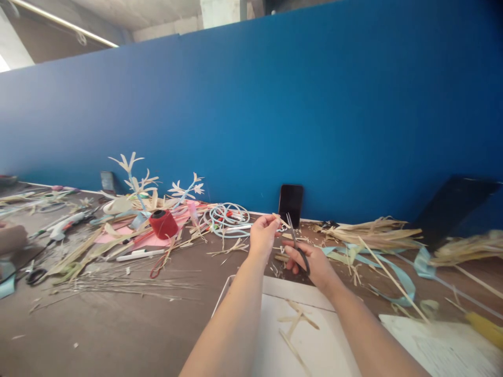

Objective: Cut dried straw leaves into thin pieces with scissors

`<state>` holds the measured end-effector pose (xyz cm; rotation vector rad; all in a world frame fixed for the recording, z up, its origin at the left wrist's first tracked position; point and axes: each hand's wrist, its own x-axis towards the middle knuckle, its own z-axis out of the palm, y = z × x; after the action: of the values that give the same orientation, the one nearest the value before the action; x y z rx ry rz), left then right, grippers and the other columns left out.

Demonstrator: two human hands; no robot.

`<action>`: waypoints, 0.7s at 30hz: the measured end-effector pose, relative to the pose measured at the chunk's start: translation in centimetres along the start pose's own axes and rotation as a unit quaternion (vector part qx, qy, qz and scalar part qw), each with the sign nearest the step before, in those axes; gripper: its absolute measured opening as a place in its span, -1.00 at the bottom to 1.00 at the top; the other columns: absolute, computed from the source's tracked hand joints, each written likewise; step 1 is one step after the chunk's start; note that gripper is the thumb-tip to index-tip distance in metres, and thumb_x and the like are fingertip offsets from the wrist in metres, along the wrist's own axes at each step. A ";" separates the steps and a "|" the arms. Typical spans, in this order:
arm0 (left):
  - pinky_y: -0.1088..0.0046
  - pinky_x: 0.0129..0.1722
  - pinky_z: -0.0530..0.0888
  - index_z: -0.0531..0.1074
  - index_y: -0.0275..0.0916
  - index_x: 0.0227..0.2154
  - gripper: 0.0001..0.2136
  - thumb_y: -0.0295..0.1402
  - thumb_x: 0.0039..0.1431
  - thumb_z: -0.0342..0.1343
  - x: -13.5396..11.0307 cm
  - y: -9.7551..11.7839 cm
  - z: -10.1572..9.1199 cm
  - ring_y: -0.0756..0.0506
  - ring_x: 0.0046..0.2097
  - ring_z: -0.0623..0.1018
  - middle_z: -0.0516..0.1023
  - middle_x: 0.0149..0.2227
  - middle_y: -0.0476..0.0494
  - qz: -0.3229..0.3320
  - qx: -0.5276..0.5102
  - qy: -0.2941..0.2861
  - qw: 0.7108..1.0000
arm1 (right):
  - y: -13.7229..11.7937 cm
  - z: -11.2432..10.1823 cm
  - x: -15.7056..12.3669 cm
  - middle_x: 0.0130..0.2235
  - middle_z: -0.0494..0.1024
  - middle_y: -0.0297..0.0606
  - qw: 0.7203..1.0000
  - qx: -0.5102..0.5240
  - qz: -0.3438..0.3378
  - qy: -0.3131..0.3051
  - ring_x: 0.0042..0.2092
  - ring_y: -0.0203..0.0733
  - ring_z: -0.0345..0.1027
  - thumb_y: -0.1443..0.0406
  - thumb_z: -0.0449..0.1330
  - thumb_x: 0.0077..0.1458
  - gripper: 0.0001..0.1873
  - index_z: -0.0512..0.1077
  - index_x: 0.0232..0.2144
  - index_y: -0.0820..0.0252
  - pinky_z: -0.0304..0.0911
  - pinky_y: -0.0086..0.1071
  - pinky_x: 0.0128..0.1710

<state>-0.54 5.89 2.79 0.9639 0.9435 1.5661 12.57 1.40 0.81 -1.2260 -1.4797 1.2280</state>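
My left hand (264, 234) pinches a small pale strip of dried husk (280, 219) between thumb and fingers. Close beside it, my right hand (308, 262) is closed round the dark handles of a pair of scissors (296, 238). The blades point up and stand a little apart, near the strip's end; I cannot tell whether they touch it. Under my forearms lies a white box (271, 335) with several cut husk pieces (298, 319) on top. A black phone (291, 203) leans upright on the blue partition just behind my hands.
To the left are a red spool (163, 224), husk flowers (137, 183), coiled pale-blue tubing (228, 217), thin wires (129, 283) and a glue gun (65, 225). Husk bundles (373, 233), blue ribbon (404, 293) and a written sheet (436, 348) lie right. Another person's hand (11, 238) shows far left.
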 end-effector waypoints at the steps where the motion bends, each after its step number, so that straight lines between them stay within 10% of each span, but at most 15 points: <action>1: 0.58 -0.48 0.36 0.45 -0.31 -0.41 -0.80 -0.33 -0.13 0.20 0.0 0.0 0.0 0.03 -0.41 0.45 0.48 -0.46 -0.08 0.000 0.003 0.002 1.000 | 0.0 0.0 0.0 -0.60 0.49 -0.31 1.000 -0.001 0.000 -0.001 -0.59 -0.33 0.25 0.05 0.17 -0.04 -0.49 0.42 -0.12 0.29 0.14 -0.47 -0.57; 21: 0.60 -0.50 0.31 0.47 -0.29 -0.37 -0.81 -0.34 -0.10 0.17 0.2 -0.1 -0.1 0.05 -0.43 0.41 0.48 -0.45 -0.06 0.002 0.029 0.003 1.000 | -0.2 0.1 -0.1 -0.62 0.47 -0.34 1.000 0.003 0.008 0.002 -0.61 -0.34 0.24 0.05 0.19 -0.06 -0.49 0.44 -0.14 0.28 0.12 -0.48 -0.60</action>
<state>-0.60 6.10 2.65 1.0036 0.9968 1.5529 12.50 1.28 0.96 -1.2390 -1.4645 1.2392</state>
